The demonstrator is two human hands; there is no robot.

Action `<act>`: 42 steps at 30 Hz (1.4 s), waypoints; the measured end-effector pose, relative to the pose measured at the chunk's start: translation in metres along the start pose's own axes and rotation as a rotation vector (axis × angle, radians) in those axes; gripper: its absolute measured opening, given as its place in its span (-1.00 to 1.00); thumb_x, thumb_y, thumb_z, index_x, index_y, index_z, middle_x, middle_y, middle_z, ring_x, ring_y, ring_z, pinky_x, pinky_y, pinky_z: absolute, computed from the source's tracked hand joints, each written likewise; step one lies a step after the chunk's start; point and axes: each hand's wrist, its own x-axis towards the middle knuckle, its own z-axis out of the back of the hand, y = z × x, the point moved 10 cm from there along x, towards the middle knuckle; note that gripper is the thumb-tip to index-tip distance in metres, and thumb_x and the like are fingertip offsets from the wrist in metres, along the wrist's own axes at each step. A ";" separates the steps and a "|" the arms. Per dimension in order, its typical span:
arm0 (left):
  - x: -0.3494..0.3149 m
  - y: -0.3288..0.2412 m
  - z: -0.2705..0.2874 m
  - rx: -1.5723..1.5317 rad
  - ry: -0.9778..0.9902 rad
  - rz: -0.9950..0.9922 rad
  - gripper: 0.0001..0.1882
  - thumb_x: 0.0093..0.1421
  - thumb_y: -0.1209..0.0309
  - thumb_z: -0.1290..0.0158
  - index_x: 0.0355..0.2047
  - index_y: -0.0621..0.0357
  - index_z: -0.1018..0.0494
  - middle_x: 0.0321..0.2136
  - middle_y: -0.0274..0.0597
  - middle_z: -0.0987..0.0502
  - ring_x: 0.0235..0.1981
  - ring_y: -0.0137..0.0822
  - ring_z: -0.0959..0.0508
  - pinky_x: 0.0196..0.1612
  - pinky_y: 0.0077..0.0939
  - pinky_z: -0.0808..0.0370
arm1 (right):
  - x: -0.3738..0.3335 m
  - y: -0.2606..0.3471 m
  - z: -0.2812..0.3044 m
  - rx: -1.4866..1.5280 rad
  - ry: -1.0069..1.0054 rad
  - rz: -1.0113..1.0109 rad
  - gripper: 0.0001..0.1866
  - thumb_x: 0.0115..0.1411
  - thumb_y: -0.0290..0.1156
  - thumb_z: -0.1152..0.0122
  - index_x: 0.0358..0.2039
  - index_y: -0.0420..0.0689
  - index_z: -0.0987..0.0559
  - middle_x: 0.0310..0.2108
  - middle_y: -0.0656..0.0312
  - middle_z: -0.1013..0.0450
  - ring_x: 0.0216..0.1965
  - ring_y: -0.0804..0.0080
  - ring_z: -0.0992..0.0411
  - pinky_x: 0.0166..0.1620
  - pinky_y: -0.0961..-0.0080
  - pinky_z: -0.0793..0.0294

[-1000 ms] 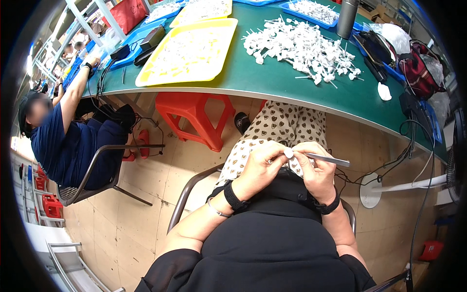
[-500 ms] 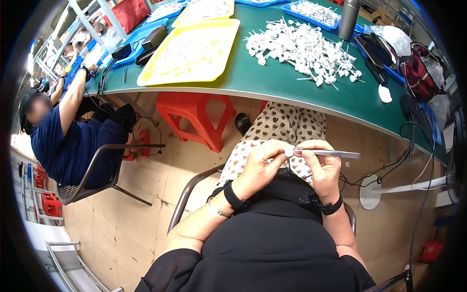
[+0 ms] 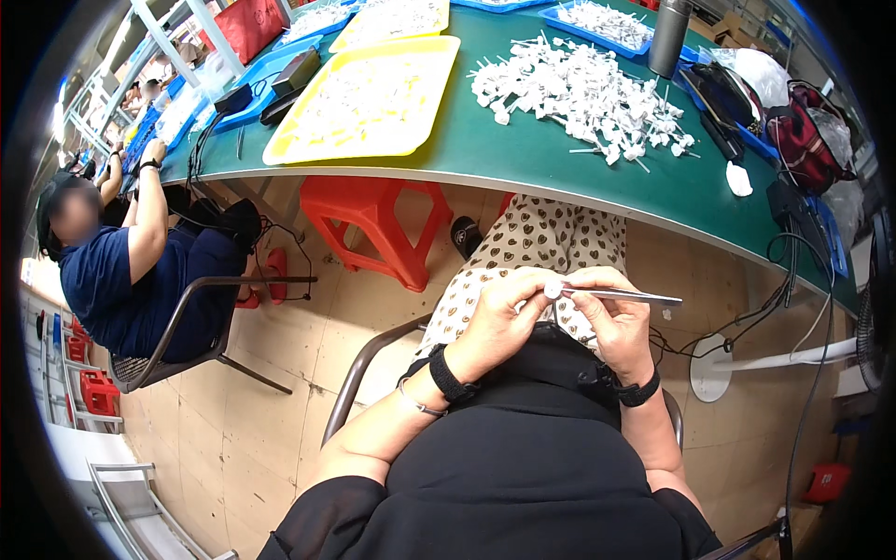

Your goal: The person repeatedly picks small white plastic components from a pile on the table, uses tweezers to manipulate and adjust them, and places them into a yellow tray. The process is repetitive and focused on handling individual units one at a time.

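Above my lap, my left hand (image 3: 511,313) pinches a small white rounded part (image 3: 553,290) between thumb and fingers. Closed round a pair of metal tweezers (image 3: 635,296), my right hand (image 3: 613,313) brings the tips up against that part. The tweezers' back end points out to the right. Whether the tips grip anything is too small to tell. On the green table (image 3: 523,154) ahead lies a loose heap of white parts with thin stems (image 3: 583,98). A yellow tray (image 3: 373,103) holding many small pale pieces sits to its left.
A red stool (image 3: 373,215) stands under the table. At the left sits a co-worker in dark blue (image 3: 140,280). A grey flask (image 3: 669,39), a blue tray of white parts (image 3: 602,26) and bags are at the far right. Black cables (image 3: 793,247) hang off the right edge.
The tweezers have turned slightly, their back end shifting a little left; the right hand moved slightly left with them. The left hand stays put. The co-worker's arm has drawn back and lower.
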 end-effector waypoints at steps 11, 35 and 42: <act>0.000 -0.006 -0.005 0.063 0.039 -0.108 -0.83 0.28 0.64 -0.12 -0.13 0.26 -0.57 -0.20 -0.10 -0.64 -0.18 -0.21 -0.65 -0.09 -0.41 -0.58 | -0.001 -0.015 0.008 0.136 -0.035 -0.191 -0.88 0.29 -0.61 -0.23 -0.18 -0.33 -0.62 -0.27 0.19 -0.61 -0.29 0.53 -0.57 -0.15 0.62 -0.56; 0.000 0.005 -0.002 -0.093 0.017 0.053 -0.88 0.29 0.59 -0.16 -0.17 0.31 -0.58 -0.26 -0.20 -0.65 -0.23 -0.42 -0.66 -0.15 -0.56 -0.62 | -0.002 -0.005 0.002 0.086 -0.074 -0.089 -0.88 0.30 -0.59 -0.27 -0.16 -0.25 -0.65 -0.29 0.33 -0.57 -0.36 0.71 -0.44 -0.34 0.75 -0.38; 0.000 0.001 -0.001 -0.037 0.019 0.004 -0.84 0.23 0.65 -0.17 -0.17 0.27 -0.60 -0.26 -0.17 -0.64 -0.27 -0.36 -0.64 -0.19 -0.52 -0.59 | -0.004 -0.009 0.005 0.051 -0.059 -0.096 -0.87 0.31 -0.59 -0.26 -0.14 -0.26 -0.63 -0.30 0.27 -0.59 -0.34 0.68 -0.47 -0.32 0.74 -0.41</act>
